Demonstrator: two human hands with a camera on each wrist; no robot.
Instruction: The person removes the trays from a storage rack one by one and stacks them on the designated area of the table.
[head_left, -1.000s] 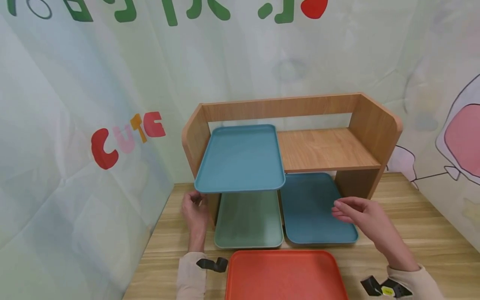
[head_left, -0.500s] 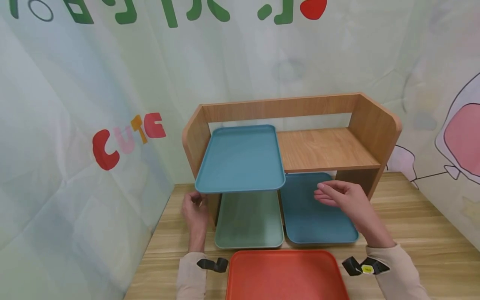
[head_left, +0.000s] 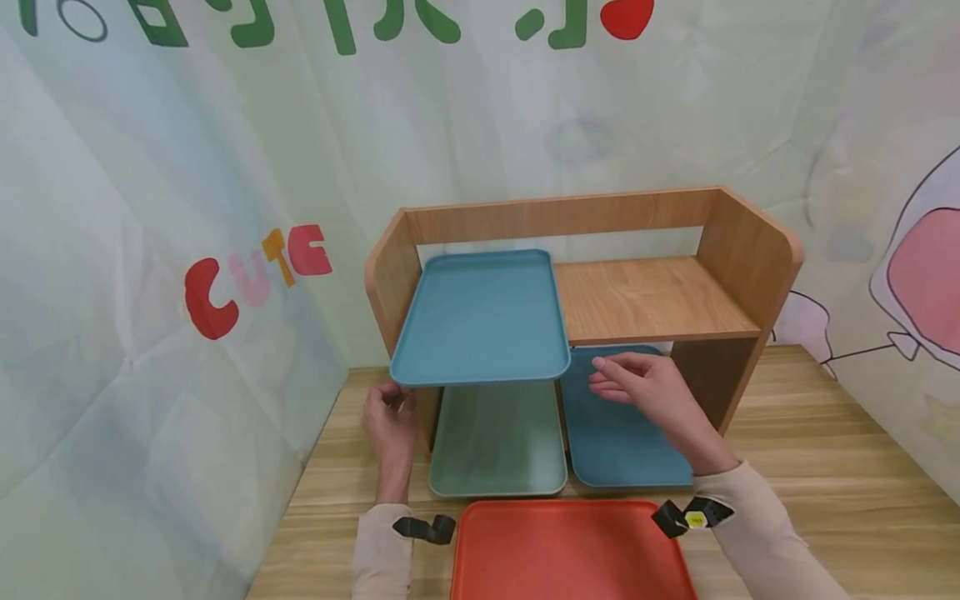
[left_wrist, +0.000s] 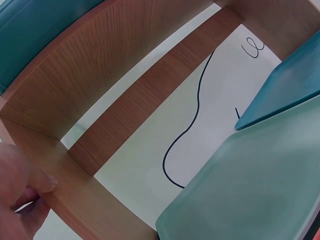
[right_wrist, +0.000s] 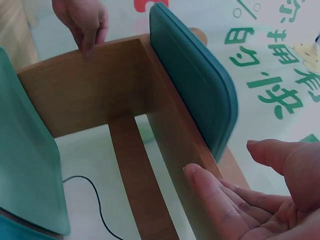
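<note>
A two-level wooden desk shelf [head_left: 656,300] stands on the table. On its upper board, at the left, a blue tray [head_left: 482,321] lies with its front end jutting past the board. My left hand [head_left: 390,423] pinches the front edge of the shelf's left side panel [left_wrist: 75,185], thumb on the inner face. My right hand [head_left: 654,393] hovers right of the upper tray's front corner, holding nothing; its thumb and fingers stand apart in the right wrist view. Below, a green tray [head_left: 498,442] and a second blue tray [head_left: 622,442] lie side by side.
A red tray [head_left: 570,550] lies on the wood-grain table [head_left: 795,450] in front of the shelf. Behind and to both sides hangs a printed cloth backdrop [head_left: 480,142]. The upper board's right half is bare wood.
My right hand has moved left and slightly up, from over the lower blue tray's right side towards the upper tray's front corner. My left hand and the trays have stayed put.
</note>
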